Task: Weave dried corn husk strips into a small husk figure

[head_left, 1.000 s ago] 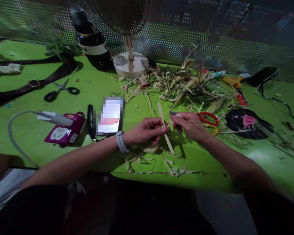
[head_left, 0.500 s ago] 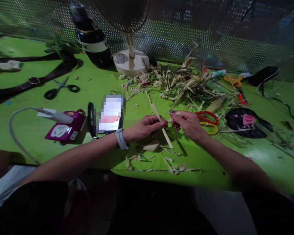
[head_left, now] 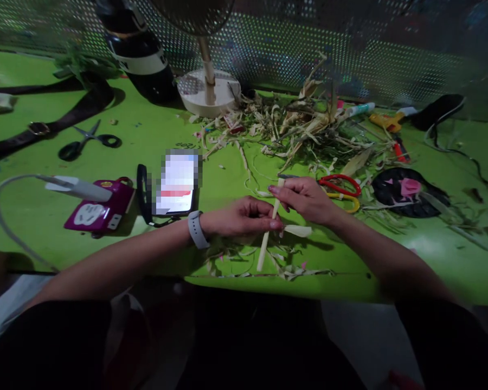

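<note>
A pale, narrow strip of dried husk (head_left: 262, 253) slants up between my two hands. My left hand (head_left: 250, 218) pinches it near its middle between thumb and fingers. At its upper end, the fingers of my right hand (head_left: 303, 197) are closed on the same strip. A second, wider pale piece (head_left: 299, 231) sticks out to the right below my fingers; whether I hold it cannot be made out. Scissors with red and yellow handles (head_left: 344, 185) lie just behind my right hand, their blades partly hidden by it.
Behind my hands lies a heap of dried husks (head_left: 301, 127), beside a fan's white base (head_left: 209, 100). To the left are a phone (head_left: 177, 184), a purple power adapter (head_left: 100, 206) and black scissors (head_left: 87, 142). A black pad (head_left: 384, 192) with pink scraps and a yellow glue gun (head_left: 386, 121) lie right.
My right hand has moved left onto the strip's upper end. The strip has swung to lean the other way, its lower end now toward the left. The view has shifted slightly.
</note>
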Tool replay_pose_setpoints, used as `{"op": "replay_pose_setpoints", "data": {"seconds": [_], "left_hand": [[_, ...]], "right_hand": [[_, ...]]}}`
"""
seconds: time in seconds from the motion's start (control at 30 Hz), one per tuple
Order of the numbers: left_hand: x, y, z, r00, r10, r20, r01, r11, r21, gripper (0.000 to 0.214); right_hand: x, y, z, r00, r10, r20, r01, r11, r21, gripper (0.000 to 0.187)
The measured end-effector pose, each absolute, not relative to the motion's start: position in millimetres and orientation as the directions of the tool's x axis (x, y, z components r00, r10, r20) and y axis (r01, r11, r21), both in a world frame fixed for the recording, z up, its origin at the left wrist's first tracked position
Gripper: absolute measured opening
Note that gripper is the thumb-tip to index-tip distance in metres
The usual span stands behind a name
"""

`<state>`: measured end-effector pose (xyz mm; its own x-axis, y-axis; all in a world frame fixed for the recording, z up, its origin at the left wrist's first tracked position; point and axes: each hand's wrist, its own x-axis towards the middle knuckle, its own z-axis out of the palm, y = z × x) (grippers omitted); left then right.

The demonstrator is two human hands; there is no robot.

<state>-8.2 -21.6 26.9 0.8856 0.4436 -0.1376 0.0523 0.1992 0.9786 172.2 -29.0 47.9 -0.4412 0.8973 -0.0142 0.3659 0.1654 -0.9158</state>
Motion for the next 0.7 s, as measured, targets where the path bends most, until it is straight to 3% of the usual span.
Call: {"op": "replay_pose_setpoints", "data": {"seconds": [0.1, 0.17, 0.27, 0.3, 0.37, 0.43, 0.47, 0.5, 0.6, 0.7], "left_hand": [[-9.5, -20.7, 23.3, 0.879, 0.437, -0.192, 0.078, 0.264, 0.961, 0.028], [-9.1, -17.6, 19.4, 0.824, 0.527, -0.208, 0.024, 0.335, 0.942, 0.031], [-6.2, -9.3, 12.8, 0.626, 0.767, -0.143, -0.209, 0.341, 0.917, 0.032], [-4.9, -6.5, 10.8, 0.547, 0.830, -0.104, -0.281, 0.300, 0.911, 0.031], [-2.6, -2.5, 7.6, 0.424, 0.904, -0.061, -0.366, 0.232, 0.901, 0.028], [-1.6, -1.3, 5.8, 0.375, 0.924, -0.074, -0.385, 0.228, 0.894, 0.027], [-1.8, -1.6, 5.6, 0.372, 0.924, -0.089, -0.378, 0.238, 0.894, 0.028], [-2.3, -2.2, 5.7, 0.373, 0.922, -0.102, -0.369, 0.248, 0.896, 0.029], [-5.0, -4.8, 7.6, 0.376, 0.920, -0.113, -0.335, 0.248, 0.909, 0.031], [-6.3, -6.8, 9.8, 0.374, 0.924, -0.081, -0.292, 0.200, 0.935, 0.032]], "right_hand": [[177.6, -26.6, 49.2, -0.396, 0.918, 0.010, 0.378, 0.173, -0.909, 0.060], [184.2, -24.2, 53.3, -0.314, 0.945, 0.091, 0.375, 0.211, -0.903, 0.057], [187.7, -28.0, 56.9, -0.071, 0.920, 0.385, 0.450, 0.374, -0.811, 0.048], [185.5, -32.1, 55.8, -0.078, 0.869, 0.489, 0.512, 0.455, -0.728, 0.045], [177.7, -42.7, 51.0, -0.353, 0.740, 0.573, 0.561, 0.657, -0.503, 0.041], [171.0, -52.1, 46.0, -0.709, 0.476, 0.520, 0.402, 0.879, -0.256, 0.038], [170.2, -54.8, 44.8, -0.797, 0.374, 0.475, 0.343, 0.926, -0.155, 0.037], [171.6, -55.7, 44.5, -0.786, 0.350, 0.509, 0.365, 0.928, -0.074, 0.038], [182.9, -49.6, 47.1, -0.566, 0.531, 0.630, 0.691, 0.722, 0.013, 0.036], [187.6, -40.3, 43.8, -0.560, 0.637, 0.529, 0.780, 0.620, 0.079, 0.041]]}}
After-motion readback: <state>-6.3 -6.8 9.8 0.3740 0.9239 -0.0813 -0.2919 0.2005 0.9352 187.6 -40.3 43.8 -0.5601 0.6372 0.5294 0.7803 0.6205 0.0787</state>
